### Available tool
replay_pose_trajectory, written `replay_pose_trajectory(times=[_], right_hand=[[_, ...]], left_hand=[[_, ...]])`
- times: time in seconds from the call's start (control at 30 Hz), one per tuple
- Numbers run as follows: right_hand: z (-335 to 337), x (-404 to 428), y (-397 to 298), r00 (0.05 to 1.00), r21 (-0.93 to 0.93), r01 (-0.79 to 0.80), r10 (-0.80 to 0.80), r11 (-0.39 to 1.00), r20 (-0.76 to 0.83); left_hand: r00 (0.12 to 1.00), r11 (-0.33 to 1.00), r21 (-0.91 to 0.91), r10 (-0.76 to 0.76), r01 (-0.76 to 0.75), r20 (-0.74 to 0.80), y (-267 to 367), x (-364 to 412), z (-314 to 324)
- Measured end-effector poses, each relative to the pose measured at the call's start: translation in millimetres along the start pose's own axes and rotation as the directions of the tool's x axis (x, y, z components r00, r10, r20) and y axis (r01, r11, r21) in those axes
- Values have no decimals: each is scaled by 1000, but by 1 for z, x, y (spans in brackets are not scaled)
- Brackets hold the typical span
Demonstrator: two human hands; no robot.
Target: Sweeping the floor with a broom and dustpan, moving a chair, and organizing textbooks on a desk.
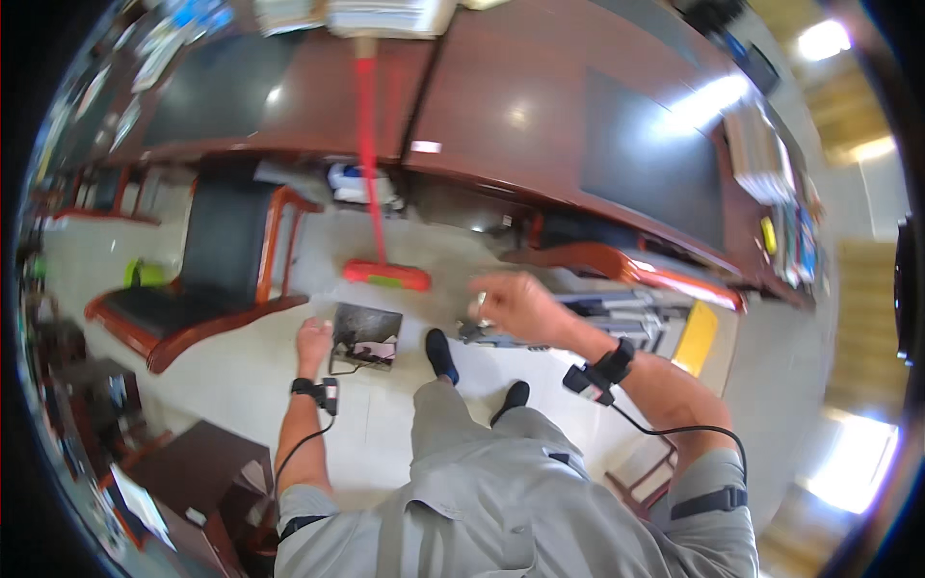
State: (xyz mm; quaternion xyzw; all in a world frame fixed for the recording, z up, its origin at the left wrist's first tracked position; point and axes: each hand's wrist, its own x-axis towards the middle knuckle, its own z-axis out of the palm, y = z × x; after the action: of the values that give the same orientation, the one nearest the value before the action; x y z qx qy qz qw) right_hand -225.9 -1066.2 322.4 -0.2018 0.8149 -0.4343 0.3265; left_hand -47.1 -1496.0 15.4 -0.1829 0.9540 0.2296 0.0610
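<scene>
My left hand [314, 343] is curled, with its fingers beside the left rim of a dark, square open bin or dustpan [366, 318]. Whether it grips that rim is not clear. Inside lie dark scraps and a pale pinkish piece [376, 350]. My right hand [524, 307] is raised in front of me with bent fingers, blurred by motion. A small pale, shiny spot shows at its fingertips, too blurred to name. Beyond both hands a red broom [386, 274] stands head down, its red handle [367, 137] leaning towards the desk.
A wooden armchair with black padding [224, 238] stands at left. Another chair [621, 260] is tucked under the reddish-brown desk [498, 115]. Grey metal framework [614, 314] and a yellow panel [695, 336] lie right of my feet. Paper stacks [759, 155] sit on the desk.
</scene>
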Motion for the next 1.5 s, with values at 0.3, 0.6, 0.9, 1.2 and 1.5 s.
replay_pose_trajectory(times=[0.3,0.6,0.9,1.2,1.5], right_hand=[[69,-306,206,898,50,-396,398,917,-185],[140,-518,309,493,440,-551,702,709,-514],[241,-624,303,81,957,-205,978,203,-190],[279,-671,294,-23,994,96,999,-43,45],[218,-760,301,-298,929,133,908,346,-295]], left_hand=[[818,834,-502,116,227,563,267,-67,-9],[-132,99,-831,970,-548,203,672,-264,-19],[-802,-33,-954,533,298,-269,817,-507,-64],[-684,282,-690,598,667,-417,896,-553,-56],[-937,593,-750,333,292,-101,1015,-530,71]])
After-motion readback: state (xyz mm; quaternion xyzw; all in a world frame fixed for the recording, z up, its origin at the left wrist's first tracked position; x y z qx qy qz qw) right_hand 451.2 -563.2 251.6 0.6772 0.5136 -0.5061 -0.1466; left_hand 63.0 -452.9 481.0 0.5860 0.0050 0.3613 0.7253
